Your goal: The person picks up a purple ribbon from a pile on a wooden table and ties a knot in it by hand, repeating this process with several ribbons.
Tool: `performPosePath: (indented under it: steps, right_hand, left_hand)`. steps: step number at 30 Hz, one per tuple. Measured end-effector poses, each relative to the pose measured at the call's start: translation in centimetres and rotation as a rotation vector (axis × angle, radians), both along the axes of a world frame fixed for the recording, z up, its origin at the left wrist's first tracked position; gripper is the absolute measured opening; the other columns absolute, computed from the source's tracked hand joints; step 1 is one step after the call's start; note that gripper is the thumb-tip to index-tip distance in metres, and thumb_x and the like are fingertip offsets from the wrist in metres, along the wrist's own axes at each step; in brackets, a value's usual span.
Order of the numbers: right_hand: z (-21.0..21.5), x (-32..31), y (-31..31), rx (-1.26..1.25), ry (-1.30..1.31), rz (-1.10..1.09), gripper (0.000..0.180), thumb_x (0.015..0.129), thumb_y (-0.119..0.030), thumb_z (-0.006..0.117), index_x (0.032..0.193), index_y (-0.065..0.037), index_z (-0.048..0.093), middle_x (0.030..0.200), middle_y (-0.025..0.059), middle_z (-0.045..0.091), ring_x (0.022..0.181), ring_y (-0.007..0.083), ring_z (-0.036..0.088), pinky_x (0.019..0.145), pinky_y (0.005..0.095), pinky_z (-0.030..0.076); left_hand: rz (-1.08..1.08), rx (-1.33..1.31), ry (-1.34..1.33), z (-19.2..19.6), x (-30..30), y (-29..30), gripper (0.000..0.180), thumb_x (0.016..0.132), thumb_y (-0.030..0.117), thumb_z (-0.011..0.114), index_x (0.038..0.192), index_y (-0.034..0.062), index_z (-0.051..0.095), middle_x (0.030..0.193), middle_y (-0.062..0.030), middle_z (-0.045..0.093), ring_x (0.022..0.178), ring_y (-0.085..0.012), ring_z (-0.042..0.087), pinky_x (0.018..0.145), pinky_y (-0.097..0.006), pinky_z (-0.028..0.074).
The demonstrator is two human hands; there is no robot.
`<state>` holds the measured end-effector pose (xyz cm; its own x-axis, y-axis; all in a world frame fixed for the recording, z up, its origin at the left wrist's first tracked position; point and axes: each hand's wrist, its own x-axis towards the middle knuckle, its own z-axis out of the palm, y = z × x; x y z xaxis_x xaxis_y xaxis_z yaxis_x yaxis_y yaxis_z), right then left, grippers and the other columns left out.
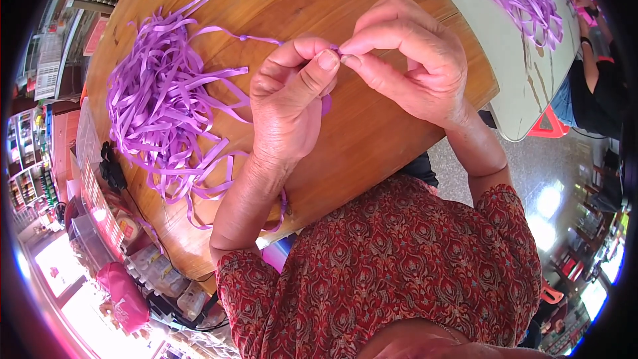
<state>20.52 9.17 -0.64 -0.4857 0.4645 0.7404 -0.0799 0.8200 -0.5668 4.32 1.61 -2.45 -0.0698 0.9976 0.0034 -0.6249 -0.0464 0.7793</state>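
My left hand [291, 96] and my right hand [415, 60] meet over the wooden table, fingertips almost touching. Both are closed in a pinch on a purple ribbon [261, 39]; only a tiny bit of it shows between the thumbs and forefingers. From behind my left hand the ribbon runs left, with a small knot along it, toward a tangled pile of purple ribbons [159, 86]. Another bit of purple shows beside my left palm. My fingers hide most of what they grip.
Under my hands is the round wooden table [372, 139]. At the upper right, a pale table [508, 70] bears more purple ribbons [525, 3], with another person [598, 90] beside it. A black cable [113, 166] and plastic boxes [156, 266] line the left edge.
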Motion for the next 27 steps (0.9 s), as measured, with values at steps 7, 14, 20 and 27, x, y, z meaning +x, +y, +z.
performPosePath:
  steps: [7, 14, 20, 27]
  right_hand:
    - [-0.6, -0.2, -0.4, -0.117, 0.024, 0.008, 0.015, 0.076, 0.012, 0.065, 0.087, 0.001, 0.062, 0.082, 0.008, 0.058, 0.075, 0.0165, 0.056, 0.065, 0.0278, 0.044]
    - [-1.2, 0.3, -0.5, -0.525, 0.114, 0.145, 0.014, 0.083, 0.009, 0.064, 0.093, 0.001, 0.057, 0.089, 0.0061, 0.057, 0.082, 0.0129, 0.054, 0.07, 0.0265, 0.043]
    - [-1.2, 0.3, -0.4, -0.342, 0.12, 0.06, 0.016, 0.081, 0.009, 0.067, 0.095, 0.001, 0.062, 0.089, 0.0074, 0.06, 0.082, 0.014, 0.057, 0.07, 0.0267, 0.046]
    - [-1.1, 0.1, -0.4, -0.126, 0.104, -0.056, 0.018, 0.074, 0.004, 0.074, 0.089, -0.003, 0.069, 0.081, 0.0062, 0.065, 0.075, 0.0176, 0.062, 0.065, 0.0283, 0.048]
  left_hand:
    - [-0.025, -0.039, -0.009, -0.3, 0.0, 0.1, 0.009, 0.089, 0.008, 0.068, 0.097, 0.0036, 0.067, 0.08, 0.0021, 0.06, 0.065, -0.0061, 0.045, 0.055, -0.021, 0.035]
    - [-0.034, 0.004, -0.03, -0.3, 0.4, 0.0, 0.013, 0.088, 0.006, 0.069, 0.1, 0.0034, 0.067, 0.084, 0.0003, 0.063, 0.067, -0.0063, 0.048, 0.057, -0.021, 0.036]
    - [0.018, -0.023, -0.031, 0.0, 0.3, -0.2, 0.011, 0.088, 0.005, 0.069, 0.099, 0.004, 0.067, 0.084, 0.0004, 0.063, 0.065, -0.0061, 0.047, 0.054, -0.02, 0.035]
    - [0.03, 0.01, 0.017, -0.3, 0.2, 0.0, 0.01, 0.088, 0.005, 0.069, 0.099, 0.0042, 0.067, 0.086, 0.001, 0.063, 0.065, -0.0046, 0.047, 0.053, -0.019, 0.035]
